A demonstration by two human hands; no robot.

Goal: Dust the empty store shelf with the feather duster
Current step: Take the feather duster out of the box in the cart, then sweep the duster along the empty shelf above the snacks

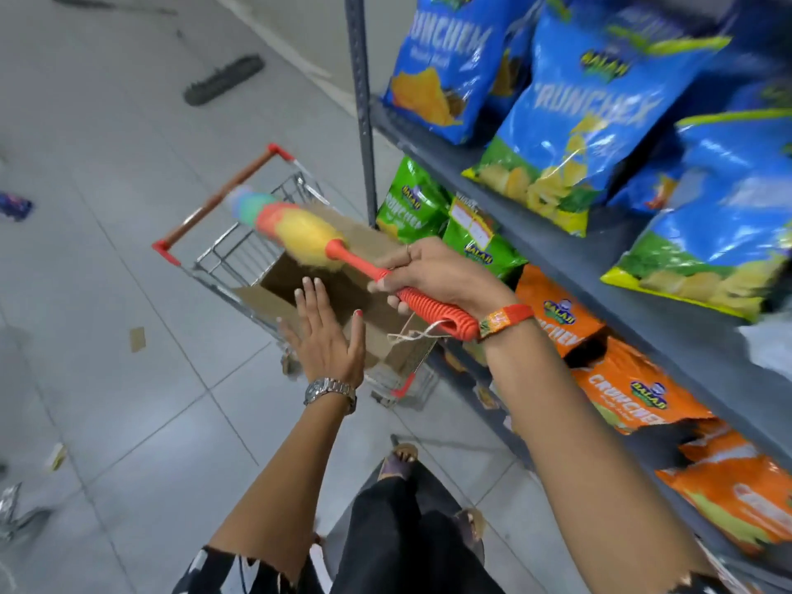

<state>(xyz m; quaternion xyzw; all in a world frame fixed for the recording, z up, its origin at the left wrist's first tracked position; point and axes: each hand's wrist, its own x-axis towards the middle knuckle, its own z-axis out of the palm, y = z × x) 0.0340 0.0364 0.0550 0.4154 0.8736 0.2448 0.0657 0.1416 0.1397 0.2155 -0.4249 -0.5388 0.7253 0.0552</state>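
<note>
My right hand [433, 276] grips the ribbed orange handle of the feather duster [295, 231], whose yellow, orange and green fluffy head points up and left over a shopping cart. My left hand [328, 332] hovers flat with fingers spread, holding nothing, just below the duster's head. The grey metal store shelf [574, 246] runs along the right, its visible tiers filled with chip bags; no bare tier shows in this view.
A small wire shopping cart [223, 250] with red corners holds an open cardboard box [343, 289] right in front of me. Blue, green and orange chip bags [600, 122] crowd the shelves. A brush head [223, 79] and scraps lie on the tiled floor.
</note>
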